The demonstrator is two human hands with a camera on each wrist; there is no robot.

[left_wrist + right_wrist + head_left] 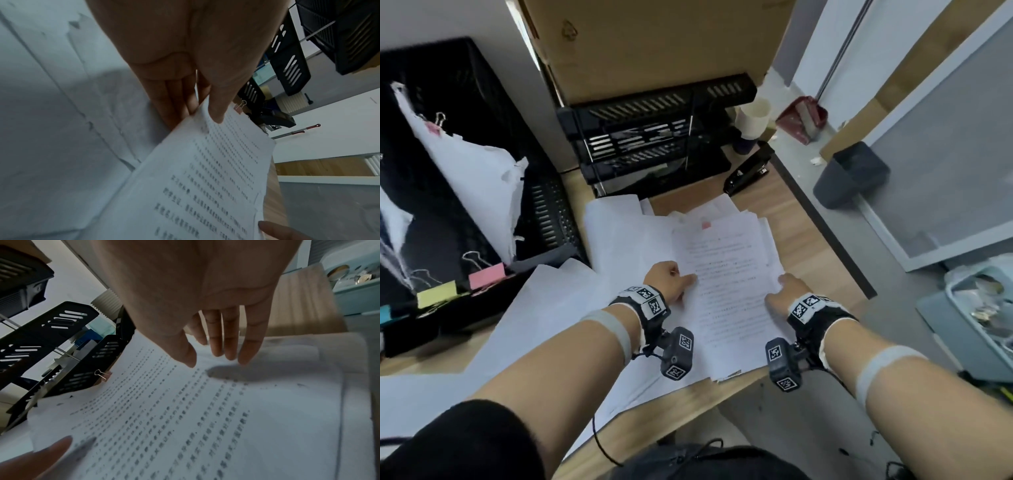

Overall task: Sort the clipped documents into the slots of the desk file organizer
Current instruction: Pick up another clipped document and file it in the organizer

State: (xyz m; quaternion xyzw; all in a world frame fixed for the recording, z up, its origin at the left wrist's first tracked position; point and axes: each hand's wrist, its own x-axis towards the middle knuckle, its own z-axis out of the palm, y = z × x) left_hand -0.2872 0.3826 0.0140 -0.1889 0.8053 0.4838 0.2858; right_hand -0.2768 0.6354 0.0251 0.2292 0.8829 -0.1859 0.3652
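both hands sit on a printed document (726, 284) atop loose papers on the desk (822, 260): left hand (671, 279) pinching its left edge, right hand (786, 291) spread flat at the right edge. beyond, a black file organizer (654, 137) and stapler (750, 169).

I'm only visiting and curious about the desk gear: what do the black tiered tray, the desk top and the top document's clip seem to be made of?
Black tiered tray: looks like matte moulded plastic with slotted vents, on thin shiny rods, probably metal.
Desk top: pale wood grain, smooth; likely laminate, though real wood can't be excluded.
Clip: pink body, silvery wire handles, so probably painted metal.
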